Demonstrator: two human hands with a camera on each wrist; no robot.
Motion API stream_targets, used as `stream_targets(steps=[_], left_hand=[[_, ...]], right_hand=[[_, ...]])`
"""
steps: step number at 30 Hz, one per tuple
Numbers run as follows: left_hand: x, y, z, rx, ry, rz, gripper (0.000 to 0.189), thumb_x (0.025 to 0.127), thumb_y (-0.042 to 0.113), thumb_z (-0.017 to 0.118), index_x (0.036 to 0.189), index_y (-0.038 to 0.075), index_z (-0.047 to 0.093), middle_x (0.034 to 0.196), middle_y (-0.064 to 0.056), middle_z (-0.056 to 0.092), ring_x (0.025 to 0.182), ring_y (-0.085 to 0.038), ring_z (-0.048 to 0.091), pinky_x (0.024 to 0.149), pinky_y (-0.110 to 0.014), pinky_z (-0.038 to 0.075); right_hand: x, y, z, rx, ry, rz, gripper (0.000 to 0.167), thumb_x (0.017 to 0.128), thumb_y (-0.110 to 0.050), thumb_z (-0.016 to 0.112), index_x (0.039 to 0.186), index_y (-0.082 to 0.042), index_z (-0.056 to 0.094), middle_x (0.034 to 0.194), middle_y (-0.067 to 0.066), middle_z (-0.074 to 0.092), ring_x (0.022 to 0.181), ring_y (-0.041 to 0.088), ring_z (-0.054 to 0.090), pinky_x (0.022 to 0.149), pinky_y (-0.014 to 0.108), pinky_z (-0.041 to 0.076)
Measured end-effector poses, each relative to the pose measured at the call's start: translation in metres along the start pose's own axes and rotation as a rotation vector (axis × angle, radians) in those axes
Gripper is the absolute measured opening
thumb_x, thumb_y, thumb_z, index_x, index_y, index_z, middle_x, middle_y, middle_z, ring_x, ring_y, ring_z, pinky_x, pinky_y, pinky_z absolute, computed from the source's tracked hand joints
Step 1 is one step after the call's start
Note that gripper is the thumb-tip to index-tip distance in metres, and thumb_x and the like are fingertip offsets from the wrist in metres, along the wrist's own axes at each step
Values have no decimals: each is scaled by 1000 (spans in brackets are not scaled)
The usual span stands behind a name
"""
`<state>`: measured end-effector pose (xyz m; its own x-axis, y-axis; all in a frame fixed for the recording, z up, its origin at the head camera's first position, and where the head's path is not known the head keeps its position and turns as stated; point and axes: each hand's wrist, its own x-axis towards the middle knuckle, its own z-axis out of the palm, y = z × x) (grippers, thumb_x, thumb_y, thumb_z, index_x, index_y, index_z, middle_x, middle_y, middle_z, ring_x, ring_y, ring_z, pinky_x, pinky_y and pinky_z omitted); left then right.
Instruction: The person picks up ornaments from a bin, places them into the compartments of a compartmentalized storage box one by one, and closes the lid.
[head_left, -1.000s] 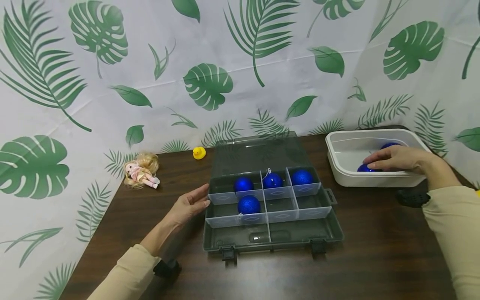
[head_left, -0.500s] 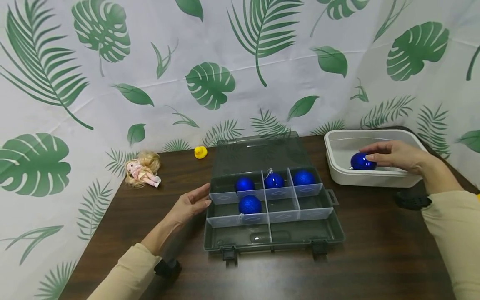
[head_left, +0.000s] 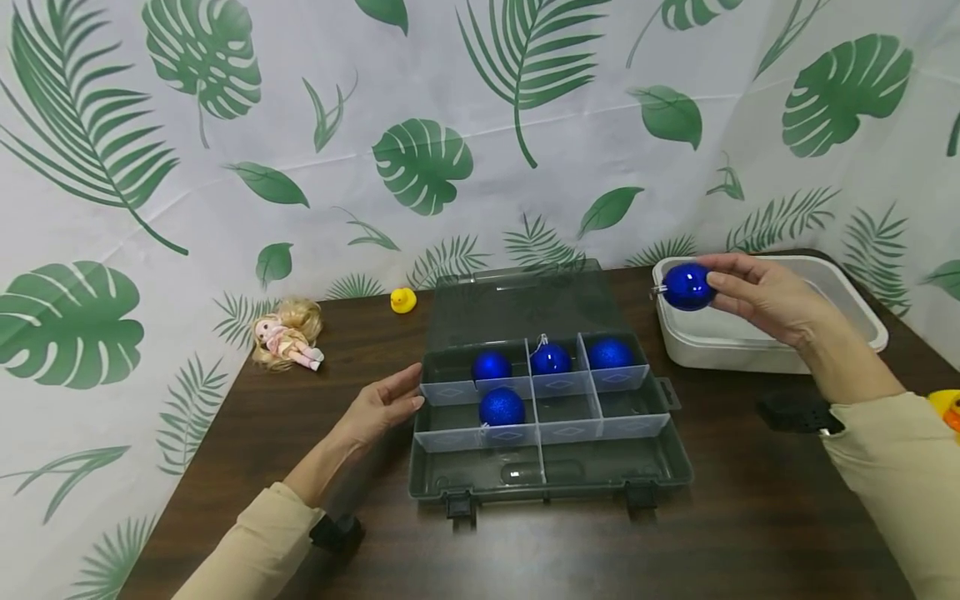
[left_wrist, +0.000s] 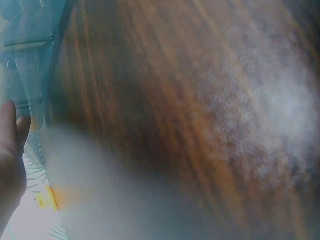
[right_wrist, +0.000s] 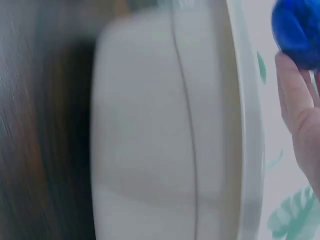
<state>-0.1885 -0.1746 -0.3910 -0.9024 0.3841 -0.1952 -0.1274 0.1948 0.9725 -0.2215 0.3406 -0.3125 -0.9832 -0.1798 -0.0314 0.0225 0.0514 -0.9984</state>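
Note:
My right hand pinches a shiny blue Christmas ball by its side, above the left rim of a white tub; its silver cap points left. In the right wrist view the ball sits at the fingertips. My left hand touches the left side of a dark see-through divided case with relaxed fingers. Three blue balls lie along the case's back row: left, middle and right. Another glittery ball sits in the middle row, at left.
The case's lid lies open toward the wall. A small doll and a yellow rubber duck are at the back left of the wooden table. Another yellow toy shows at the right edge. Leaf-print cloth hangs behind.
My right hand has lifted the blue Christmas ball up out of the white tub and moved it left, over the rim. The left hand has stayed at the case.

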Motion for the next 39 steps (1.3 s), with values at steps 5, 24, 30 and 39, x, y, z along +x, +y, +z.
stream_targets(steps=[5,24,30,39], left_hand=[[1,1,0,8,-10,12,63,94,8,56,148,3,25,152,-19,26,139,-32,28,108,-47,29],[0,0,0,3,-3,1,62,94,7,55,148,3,25,151,-19,28,138,-31,30,108,-46,30],[-1,-2,2,-7,2,6,62,93,6,56,148,2,26,151,-19,29,138,-31,30,107,-46,31],[0,-1,2,-9,0,8,62,93,5,55,148,2,26,151,-19,29,138,-30,30,106,-45,32]], right_hand=[[0,-1,47,117,-151,-2,22,96,-10,51,112,-19,64,113,-7,61,100,7,63,81,20,53],[-21,23,134,-294,-166,64,49,89,-28,65,129,-2,52,133,19,51,108,26,54,98,47,44],[-26,30,144,-394,-139,7,48,86,-30,69,124,-3,56,124,17,58,105,26,57,94,41,49],[-27,32,143,-415,-157,-18,49,85,-29,70,123,-2,56,121,18,59,104,27,58,89,34,52]])
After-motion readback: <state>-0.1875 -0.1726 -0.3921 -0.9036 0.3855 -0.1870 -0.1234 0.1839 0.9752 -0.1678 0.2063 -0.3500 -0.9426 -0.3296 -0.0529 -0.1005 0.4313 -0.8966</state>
